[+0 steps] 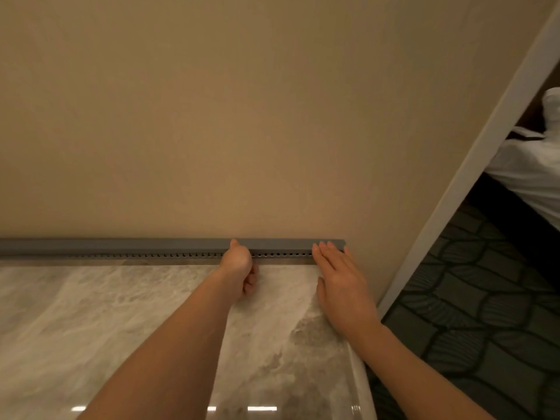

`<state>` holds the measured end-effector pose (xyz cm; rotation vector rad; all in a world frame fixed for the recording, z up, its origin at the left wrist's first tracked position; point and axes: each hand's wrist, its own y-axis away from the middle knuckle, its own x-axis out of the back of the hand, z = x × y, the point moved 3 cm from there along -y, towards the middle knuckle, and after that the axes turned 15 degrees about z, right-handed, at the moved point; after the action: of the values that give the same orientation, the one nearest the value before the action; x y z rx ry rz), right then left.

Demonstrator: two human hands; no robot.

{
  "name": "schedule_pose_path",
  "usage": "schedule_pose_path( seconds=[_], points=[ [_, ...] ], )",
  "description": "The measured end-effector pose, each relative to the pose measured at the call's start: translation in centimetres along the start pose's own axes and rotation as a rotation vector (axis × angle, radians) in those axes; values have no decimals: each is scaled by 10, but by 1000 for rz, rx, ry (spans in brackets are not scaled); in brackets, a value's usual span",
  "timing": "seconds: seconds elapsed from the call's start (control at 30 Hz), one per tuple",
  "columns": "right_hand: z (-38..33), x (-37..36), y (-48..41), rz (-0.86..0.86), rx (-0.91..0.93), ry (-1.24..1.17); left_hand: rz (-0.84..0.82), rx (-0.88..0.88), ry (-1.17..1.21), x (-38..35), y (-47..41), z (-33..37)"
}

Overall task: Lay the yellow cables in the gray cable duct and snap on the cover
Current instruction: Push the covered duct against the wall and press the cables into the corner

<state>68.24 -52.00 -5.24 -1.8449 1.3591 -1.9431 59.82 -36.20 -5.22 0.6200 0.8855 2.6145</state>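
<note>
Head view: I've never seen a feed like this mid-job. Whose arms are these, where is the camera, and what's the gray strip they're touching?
This is the only picture, taken from a camera on a person's head, looking forward and down. The two bare arms are theirs. The gray strip is the cable duct, running along the foot of the beige wall at the back of a marble-look surface. Its cover appears on; no yellow cables show. The left hand, loosely curled, presses its thumb on the duct. The right hand lies flat, fingertips at the duct's right end. Neither hand holds anything. Dark patterned carpet is at right.
</note>
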Motion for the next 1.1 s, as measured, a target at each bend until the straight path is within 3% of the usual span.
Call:
schedule_pose_path(
  seconds=[0.3, 0.43, 0.9, 1.1],
  points=[
    [-2, 0, -5, 0, 26, 59, 20, 0, 130, -8, 8, -10],
    [-3, 3, -7, -31, 34, 80, -3, -80, 78, -26, 20, -13],
    [-1, 0, -6, -24, 28, 55, -1, -75, 124, -35, 23, -7],
    [4, -2, -5, -49, 39, 24, -46, -177, 83, -25, 31, -12]
  ],
)
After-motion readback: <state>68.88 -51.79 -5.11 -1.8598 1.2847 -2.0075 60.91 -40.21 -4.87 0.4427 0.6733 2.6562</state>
